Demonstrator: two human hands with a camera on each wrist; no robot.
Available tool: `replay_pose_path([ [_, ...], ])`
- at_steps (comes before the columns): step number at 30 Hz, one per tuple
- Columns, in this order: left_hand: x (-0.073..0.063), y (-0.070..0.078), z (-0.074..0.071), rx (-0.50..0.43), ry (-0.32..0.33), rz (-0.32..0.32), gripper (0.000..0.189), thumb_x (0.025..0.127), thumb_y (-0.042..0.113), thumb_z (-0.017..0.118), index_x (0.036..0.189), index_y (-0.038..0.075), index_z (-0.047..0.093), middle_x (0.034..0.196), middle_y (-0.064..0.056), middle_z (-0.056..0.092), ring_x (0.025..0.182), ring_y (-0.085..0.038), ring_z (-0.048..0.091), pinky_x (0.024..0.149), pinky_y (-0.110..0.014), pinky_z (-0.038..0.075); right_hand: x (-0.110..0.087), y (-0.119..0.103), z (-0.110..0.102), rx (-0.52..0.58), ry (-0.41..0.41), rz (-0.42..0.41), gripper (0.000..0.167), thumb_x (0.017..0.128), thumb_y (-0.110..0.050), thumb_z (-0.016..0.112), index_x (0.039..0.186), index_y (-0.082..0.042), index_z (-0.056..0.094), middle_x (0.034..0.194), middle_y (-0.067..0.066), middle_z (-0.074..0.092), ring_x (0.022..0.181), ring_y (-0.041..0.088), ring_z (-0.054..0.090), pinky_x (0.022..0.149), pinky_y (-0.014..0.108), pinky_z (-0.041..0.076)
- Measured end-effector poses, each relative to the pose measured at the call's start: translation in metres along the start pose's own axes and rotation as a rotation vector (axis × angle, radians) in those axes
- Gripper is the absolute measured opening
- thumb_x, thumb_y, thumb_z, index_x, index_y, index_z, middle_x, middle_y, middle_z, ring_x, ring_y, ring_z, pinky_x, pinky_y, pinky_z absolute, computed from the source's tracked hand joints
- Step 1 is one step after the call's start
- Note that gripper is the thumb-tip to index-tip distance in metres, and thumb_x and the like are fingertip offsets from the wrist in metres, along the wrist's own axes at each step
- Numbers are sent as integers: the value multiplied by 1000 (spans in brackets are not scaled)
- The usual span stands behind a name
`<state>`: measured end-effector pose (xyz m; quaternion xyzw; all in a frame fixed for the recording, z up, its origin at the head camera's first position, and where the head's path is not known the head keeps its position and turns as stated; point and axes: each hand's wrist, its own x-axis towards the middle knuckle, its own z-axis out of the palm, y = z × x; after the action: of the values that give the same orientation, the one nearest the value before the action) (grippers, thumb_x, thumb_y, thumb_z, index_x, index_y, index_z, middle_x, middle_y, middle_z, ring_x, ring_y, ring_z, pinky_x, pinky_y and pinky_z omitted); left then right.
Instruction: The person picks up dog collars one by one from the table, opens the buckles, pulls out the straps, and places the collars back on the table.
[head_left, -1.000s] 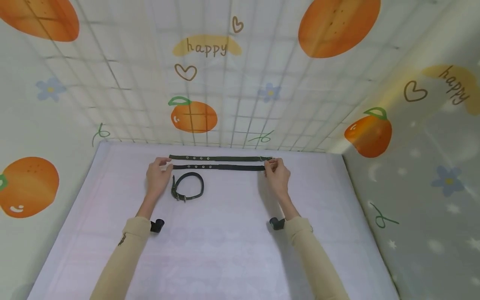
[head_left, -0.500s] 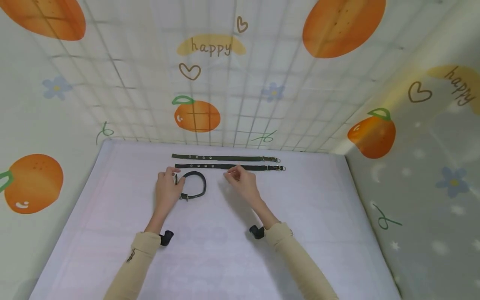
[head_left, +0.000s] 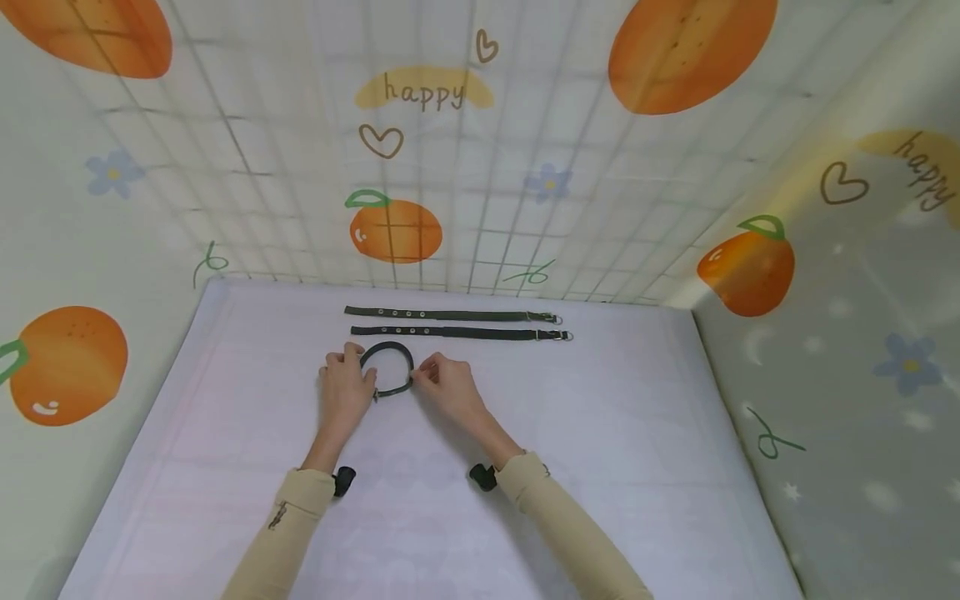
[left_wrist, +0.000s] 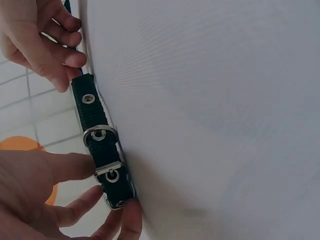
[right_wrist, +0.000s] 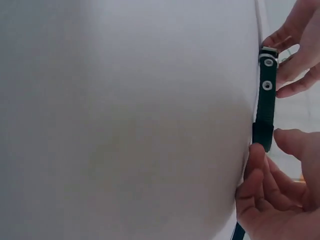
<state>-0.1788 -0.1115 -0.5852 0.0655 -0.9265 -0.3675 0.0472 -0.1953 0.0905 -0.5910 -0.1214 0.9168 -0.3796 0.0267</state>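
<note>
A dark green collar (head_left: 390, 344), buckled into a loop, lies on the white table. My left hand (head_left: 343, 387) holds its left side, with the thumb by the metal buckle (left_wrist: 109, 169) and fingertips at the collar's end in the left wrist view. My right hand (head_left: 453, 390) pinches the loop's right side between thumb and fingers. Metal eyelets (right_wrist: 267, 85) and a D-ring (left_wrist: 100, 134) show along the webbing. Behind the loop, two more collars lie straight and parallel: a nearer one (head_left: 480, 333) and a farther one (head_left: 472, 316), both with their buckles to the right.
The white table (head_left: 600, 467) ends at the back against a hanging cloth (head_left: 480, 217) printed with oranges and a grid. More patterned cloth (head_left: 847, 275) stands along the right side. A small black camera (head_left: 483, 477) sits on each wrist.
Both hands have left the straight collars, which stay in place. My left hand has come down onto the looped collar; my right hand has moved left to its right side.
</note>
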Motion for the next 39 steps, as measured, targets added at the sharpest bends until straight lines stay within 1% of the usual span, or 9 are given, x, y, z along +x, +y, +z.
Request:
replay_pose_path([
  [5,-1,-2,2,0,9,-5,34,104,2,62,137,-1,56,130,-35,56,111,-50,55,91,-52,47,-1,-5,3,-7,-3,20,23,107,-28,70,112,-6,76,97,6,83,81,11,73,72,23,59],
  [12,-1,-2,2,22,58,29,37,99,-7,57,136,-1,57,122,-36,62,104,-52,60,87,-53,49,-1,-9,6,-16,-8,38,23,107,-27,68,112,-7,79,95,5,83,73,7,65,65,18,52],
  [16,-2,1,2,-22,94,33,39,99,-7,56,137,0,58,122,-33,65,103,-51,60,88,-52,48,-3,-10,5,0,13,42,20,107,-24,69,111,-8,78,95,5,83,77,8,69,68,20,55],
  [19,-6,4,2,-74,138,55,40,100,-6,55,139,0,56,124,-31,65,106,-50,59,88,-52,46,-7,-13,3,27,26,45,19,106,-24,69,112,-8,77,98,6,83,81,11,74,71,23,59],
  [22,-13,8,0,-151,188,79,40,102,-6,55,141,0,53,126,-30,64,109,-49,57,90,-52,45,-11,-16,1,62,47,51,20,107,-26,69,115,-8,75,100,7,83,82,13,76,72,25,60],
  [26,-27,13,-2,-232,230,98,39,104,-5,56,143,1,51,129,-28,59,117,-45,59,94,-50,52,-20,-22,-3,89,94,60,28,106,-32,70,122,-9,71,101,8,83,81,14,77,70,24,60],
  [31,-46,21,-4,-267,277,121,41,106,-3,58,146,3,51,132,-26,59,124,-40,63,94,-48,59,-35,-29,-8,63,125,55,37,106,-35,70,132,-9,70,100,6,82,82,15,77,69,24,59],
  [35,-63,29,-4,-282,333,168,45,106,-3,60,149,3,51,129,-23,61,119,-36,65,94,-46,60,-52,-31,-14,42,143,39,33,106,-34,70,128,-10,74,101,4,82,84,15,78,70,24,60],
  [39,-79,36,-7,-312,370,228,44,105,0,65,148,7,60,129,-21,60,114,-31,67,93,-39,60,-68,-32,-18,82,171,28,26,106,-33,72,124,-15,74,103,3,82,86,16,78,72,24,60],
])
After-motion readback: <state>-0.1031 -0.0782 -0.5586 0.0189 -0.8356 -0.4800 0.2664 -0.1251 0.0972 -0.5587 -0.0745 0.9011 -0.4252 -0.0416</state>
